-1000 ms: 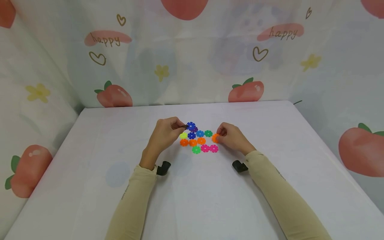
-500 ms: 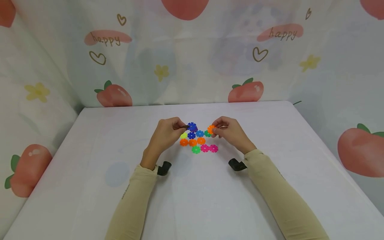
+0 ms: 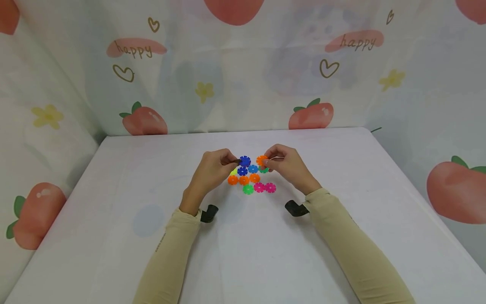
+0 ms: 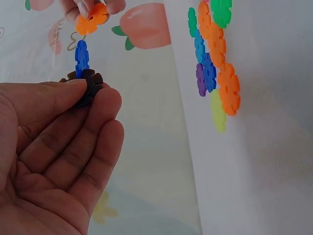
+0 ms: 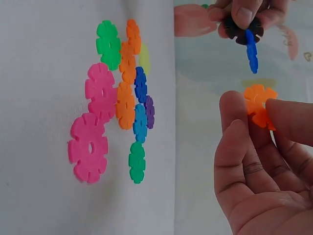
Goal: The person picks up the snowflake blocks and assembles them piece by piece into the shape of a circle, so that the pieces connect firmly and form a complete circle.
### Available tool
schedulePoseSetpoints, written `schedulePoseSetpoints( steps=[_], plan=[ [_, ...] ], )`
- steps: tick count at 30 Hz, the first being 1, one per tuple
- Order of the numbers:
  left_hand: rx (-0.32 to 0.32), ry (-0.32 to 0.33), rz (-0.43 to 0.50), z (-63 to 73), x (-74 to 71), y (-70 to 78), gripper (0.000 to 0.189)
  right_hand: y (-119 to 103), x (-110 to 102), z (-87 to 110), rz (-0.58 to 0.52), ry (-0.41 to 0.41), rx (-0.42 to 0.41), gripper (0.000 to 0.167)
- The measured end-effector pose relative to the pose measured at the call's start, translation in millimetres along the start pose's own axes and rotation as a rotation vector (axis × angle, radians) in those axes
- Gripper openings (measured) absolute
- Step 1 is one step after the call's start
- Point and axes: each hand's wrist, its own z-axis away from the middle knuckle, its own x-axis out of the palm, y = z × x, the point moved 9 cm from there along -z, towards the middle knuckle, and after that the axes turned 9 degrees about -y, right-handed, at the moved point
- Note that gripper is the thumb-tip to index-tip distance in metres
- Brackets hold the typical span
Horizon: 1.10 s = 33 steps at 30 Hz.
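Note:
My left hand (image 3: 213, 168) pinches a dark brown snowflake disc (image 4: 93, 84) between thumb and fingers. A blue snowflake disc (image 4: 82, 55) is slotted into the dark one at an angle and sticks out toward the right hand. Between the thumb and fingertips of my right hand (image 3: 290, 166) is an orange snowflake disc (image 5: 259, 95). Both hands are raised above the table, and a small gap separates the orange disc from the blue one. Part of the dark disc is hidden behind the left thumb.
Under the hands, several loose discs lie flat on the white table (image 3: 243, 253): pink discs (image 5: 100, 93), a light green one (image 5: 108, 45), a purple one (image 5: 150, 112), a yellow one (image 4: 218, 110) and others in orange, blue and green. A printed curtain (image 3: 243, 84) hangs behind the table.
My right hand has lifted the orange disc from the right of the loose discs and brought it up and left, close to the blue disc. The left hand has shifted slightly right.

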Motion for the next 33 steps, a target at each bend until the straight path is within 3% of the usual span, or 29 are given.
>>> schedulePoseSetpoints(
  steps=[20,33],
  plan=[
    [0.033,0.000,-0.002,-1.8,4.4,5.8,0.004,-10,16,4.1,-0.036,-0.050,-0.052,0.014],
    [0.047,-0.012,0.035,-2.5,6.3,7.7,0.004,-19,18,2.8,0.053,0.021,-0.143,0.009]
  ],
)
